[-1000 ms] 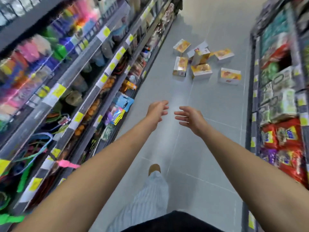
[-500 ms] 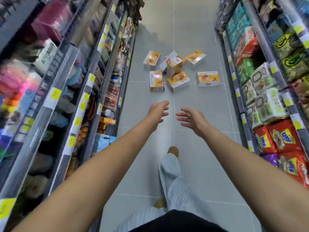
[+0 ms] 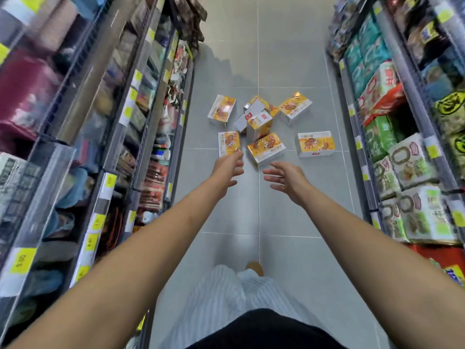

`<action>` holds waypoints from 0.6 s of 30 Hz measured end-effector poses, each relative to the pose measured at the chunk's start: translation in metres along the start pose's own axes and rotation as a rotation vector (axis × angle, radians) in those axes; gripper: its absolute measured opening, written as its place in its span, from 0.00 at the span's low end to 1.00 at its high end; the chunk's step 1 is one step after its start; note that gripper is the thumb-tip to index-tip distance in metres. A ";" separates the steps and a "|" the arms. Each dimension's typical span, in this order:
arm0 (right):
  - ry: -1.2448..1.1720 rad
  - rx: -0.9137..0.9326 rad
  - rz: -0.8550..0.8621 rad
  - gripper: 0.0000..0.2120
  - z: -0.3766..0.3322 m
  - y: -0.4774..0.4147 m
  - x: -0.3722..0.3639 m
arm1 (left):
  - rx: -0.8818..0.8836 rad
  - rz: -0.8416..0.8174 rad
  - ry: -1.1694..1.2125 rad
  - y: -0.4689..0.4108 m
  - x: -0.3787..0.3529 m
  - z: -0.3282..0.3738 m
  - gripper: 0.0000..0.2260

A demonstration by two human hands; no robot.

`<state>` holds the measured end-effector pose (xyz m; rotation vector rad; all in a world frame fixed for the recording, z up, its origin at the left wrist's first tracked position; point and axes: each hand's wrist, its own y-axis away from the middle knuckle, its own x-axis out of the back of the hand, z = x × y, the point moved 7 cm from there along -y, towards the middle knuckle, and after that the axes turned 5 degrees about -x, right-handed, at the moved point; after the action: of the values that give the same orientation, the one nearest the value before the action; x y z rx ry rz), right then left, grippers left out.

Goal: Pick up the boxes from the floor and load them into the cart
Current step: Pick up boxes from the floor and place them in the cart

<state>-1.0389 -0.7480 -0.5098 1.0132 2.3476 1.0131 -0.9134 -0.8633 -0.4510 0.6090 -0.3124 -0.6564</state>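
Note:
Several yellow-and-white boxes lie scattered on the grey tiled floor ahead of me. One box (image 3: 228,142) lies nearest my left hand (image 3: 227,167), which reaches forward with relaxed fingers and holds nothing. Another box (image 3: 266,147) lies tilted just beyond the gap between my hands. A third box (image 3: 315,144) lies flat further right. More boxes (image 3: 259,117) are piled behind them. My right hand (image 3: 284,178) is stretched out with spread fingers, empty. No cart is in view.
Stocked store shelves (image 3: 141,127) line the left of the aisle, and shelves of packaged goods (image 3: 392,157) line the right. The tiled aisle floor (image 3: 256,59) runs on past the boxes. My striped trouser leg (image 3: 226,298) and a shoe show below.
The view swung from the left shelves to straight down the aisle, and the boxes are now closer. Both arms stay stretched forward, hands empty.

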 end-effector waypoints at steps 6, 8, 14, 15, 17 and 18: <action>-0.009 -0.011 -0.010 0.10 -0.071 -0.076 -0.004 | 0.052 -0.007 0.012 -0.096 -0.004 0.048 0.12; -0.023 -0.031 0.010 0.10 -0.095 -0.110 -0.004 | 0.079 -0.019 0.022 -0.138 -0.009 0.067 0.12; 0.064 -0.063 0.075 0.05 -0.169 -0.206 -0.009 | 0.098 0.056 0.041 -0.266 -0.014 0.127 0.08; 0.096 -0.082 0.080 0.06 -0.182 -0.224 -0.012 | 0.128 0.051 0.038 -0.289 -0.016 0.135 0.10; 0.162 -0.113 0.096 0.07 -0.209 -0.259 -0.019 | 0.180 0.064 0.029 -0.327 -0.019 0.150 0.18; 0.195 -0.117 0.096 0.06 -0.220 -0.272 -0.022 | 0.206 0.067 0.028 -0.341 -0.022 0.154 0.23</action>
<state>-1.2798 -0.9965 -0.5652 1.0327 2.3774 1.3243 -1.1607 -1.1288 -0.5427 0.8000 -0.3757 -0.5543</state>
